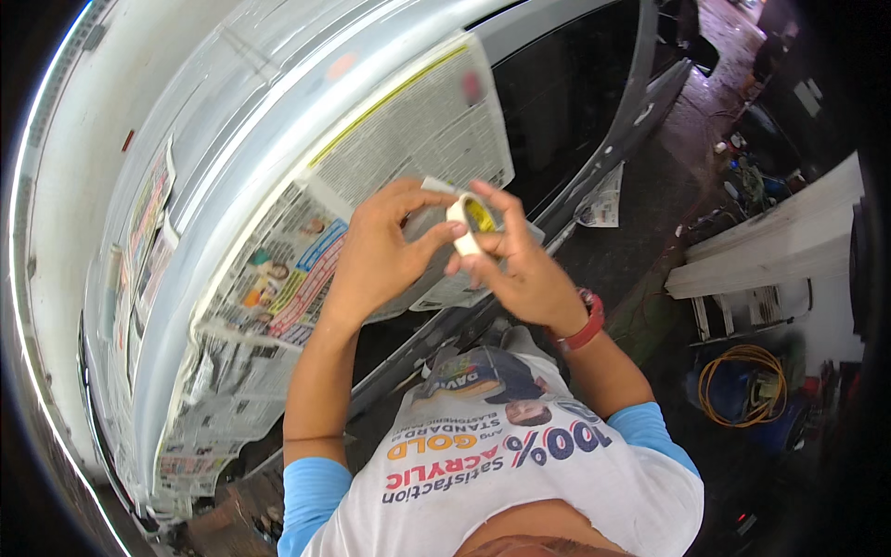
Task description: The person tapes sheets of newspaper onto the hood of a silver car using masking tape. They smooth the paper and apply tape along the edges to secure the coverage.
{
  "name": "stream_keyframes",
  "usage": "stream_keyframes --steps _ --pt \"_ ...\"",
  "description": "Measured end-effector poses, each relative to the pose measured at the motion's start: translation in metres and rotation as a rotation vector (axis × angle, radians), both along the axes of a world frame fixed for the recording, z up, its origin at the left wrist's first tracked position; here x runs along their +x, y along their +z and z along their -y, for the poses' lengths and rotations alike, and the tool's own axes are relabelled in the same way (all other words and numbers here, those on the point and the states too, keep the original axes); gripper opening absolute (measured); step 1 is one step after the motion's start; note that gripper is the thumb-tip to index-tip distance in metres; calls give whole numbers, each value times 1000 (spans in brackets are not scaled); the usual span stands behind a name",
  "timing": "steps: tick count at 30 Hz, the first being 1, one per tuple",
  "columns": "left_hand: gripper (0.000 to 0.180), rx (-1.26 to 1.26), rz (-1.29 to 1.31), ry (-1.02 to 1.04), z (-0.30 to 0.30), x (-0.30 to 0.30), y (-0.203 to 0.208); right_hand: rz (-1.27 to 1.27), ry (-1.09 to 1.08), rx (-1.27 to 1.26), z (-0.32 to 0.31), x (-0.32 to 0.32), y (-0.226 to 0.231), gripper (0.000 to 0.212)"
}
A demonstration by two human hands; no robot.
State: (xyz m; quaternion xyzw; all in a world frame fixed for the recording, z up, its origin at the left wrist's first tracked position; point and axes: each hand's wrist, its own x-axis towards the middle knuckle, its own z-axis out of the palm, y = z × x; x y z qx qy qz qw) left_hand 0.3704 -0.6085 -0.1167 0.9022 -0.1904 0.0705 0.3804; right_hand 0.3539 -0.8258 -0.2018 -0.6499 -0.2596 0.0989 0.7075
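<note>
A roll of cream masking tape with a yellow core is held up in front of my chest. My right hand grips the roll from its right side, fingers about the rim and one fingertip raised above it. From the other side, my left hand has its thumb and index finger closed on the roll's edge; whether they pinch a loose end of tape cannot be made out. Just beyond my hands, newspaper sheets cover part of a grey car body. A red wristband circles my right wrist.
More newspaper lies at the left on the car. A dark window opening adjoins the sheets. To the right are a pale board, a coiled orange hose and cluttered gear. A paper scrap hangs by the car's lower edge.
</note>
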Motion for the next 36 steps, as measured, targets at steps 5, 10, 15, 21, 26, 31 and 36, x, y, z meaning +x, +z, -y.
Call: stream_keyframes --steps 5,10,15,21,26,31,36 --pt "12 -89 -31 80 3 3 -14 90 -134 -68 -9 -3 -9 47" --pt "14 187 282 70 15 -6 -12 -58 -222 -180 -3 10 -24 18" --pt "45 -28 -39 193 16 -3 18 -106 -369 -179 16 14 -24 23" --pt "36 113 -166 -160 -16 8 12 -42 -273 -188 4 22 -9 31" --pt "32 135 -373 -99 -12 9 24 -38 -288 -208 3 29 -3 34" --pt "29 177 -318 -114 -13 7 25 -80 -257 -235 2 32 8 36" --pt "20 147 -47 -85 -6 1 18 244 -310 -334 -3 32 7 29"
